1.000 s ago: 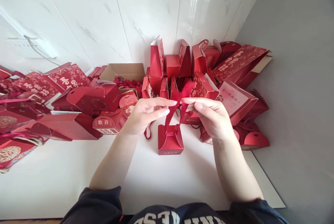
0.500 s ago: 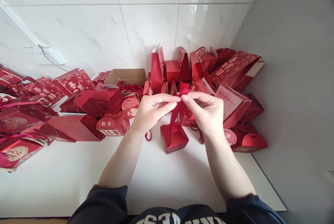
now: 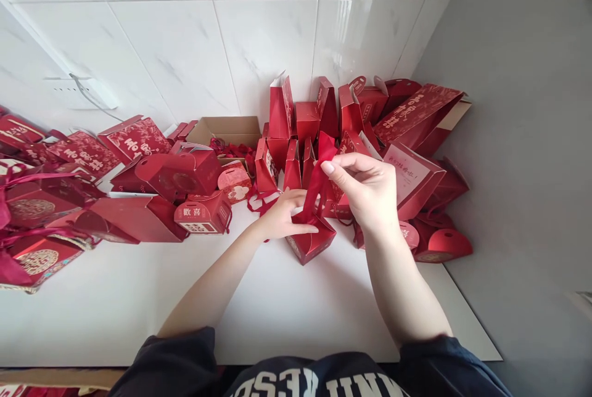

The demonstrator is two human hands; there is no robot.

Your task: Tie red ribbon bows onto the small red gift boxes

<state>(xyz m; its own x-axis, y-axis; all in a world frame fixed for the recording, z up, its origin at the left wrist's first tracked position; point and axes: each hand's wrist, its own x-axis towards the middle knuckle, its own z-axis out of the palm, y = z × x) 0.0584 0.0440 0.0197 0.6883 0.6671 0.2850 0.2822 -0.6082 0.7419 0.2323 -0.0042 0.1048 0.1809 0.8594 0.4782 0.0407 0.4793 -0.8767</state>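
Note:
A small red box (image 3: 311,245) sits on the white table, with a red ribbon (image 3: 316,190) rising from its top. Up at the ribbon's upper end, my right hand (image 3: 367,190) pinches it between thumb and fingertips. My left hand (image 3: 287,215) is lower, at the left of the box top, its thumb and fingers spread around the ribbon's base. Some of its fingertips are hidden behind the ribbon.
A cardboard box (image 3: 226,130) with red ribbons stands near the tiled wall. Red gift boxes line the back of the white table (image 3: 296,311). More boxes lie at the left (image 3: 37,261), and others stand at the right beside the grey wall (image 3: 522,169).
My left hand has let go of the ribbon's upper part and moved down to the box top, its thumb and fingers now apart. My right hand still holds the ribbon up.

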